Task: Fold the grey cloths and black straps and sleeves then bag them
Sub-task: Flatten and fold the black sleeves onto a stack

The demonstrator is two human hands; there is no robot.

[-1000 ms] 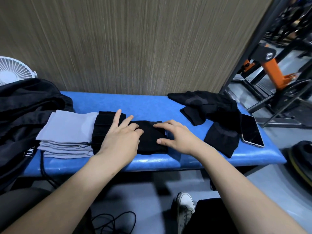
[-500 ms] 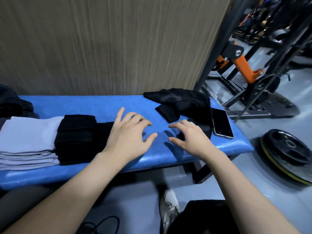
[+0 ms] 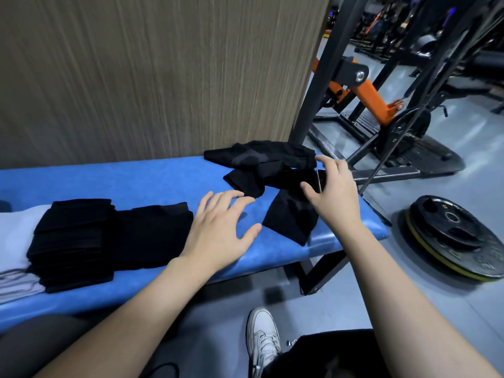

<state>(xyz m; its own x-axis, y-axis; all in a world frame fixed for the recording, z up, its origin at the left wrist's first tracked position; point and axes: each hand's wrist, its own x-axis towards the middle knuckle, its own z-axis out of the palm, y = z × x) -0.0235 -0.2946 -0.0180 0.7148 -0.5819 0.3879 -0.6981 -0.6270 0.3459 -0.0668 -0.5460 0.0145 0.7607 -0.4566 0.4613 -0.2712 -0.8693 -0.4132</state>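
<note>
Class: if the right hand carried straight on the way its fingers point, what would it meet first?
Probably the loose black sleeves heaped just beyond the right hand; depth is unclear.

Bare forearms, white lace-up sneaker (image 3: 262, 336), dark trousers (image 3: 321, 356)

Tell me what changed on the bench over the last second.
Both hands let go of the folded black piece and moved right: the right hand now reaches over the unfolded black pile, the left hand hovers open above the blue bench. The folded black stack and grey cloths stayed put.
</note>
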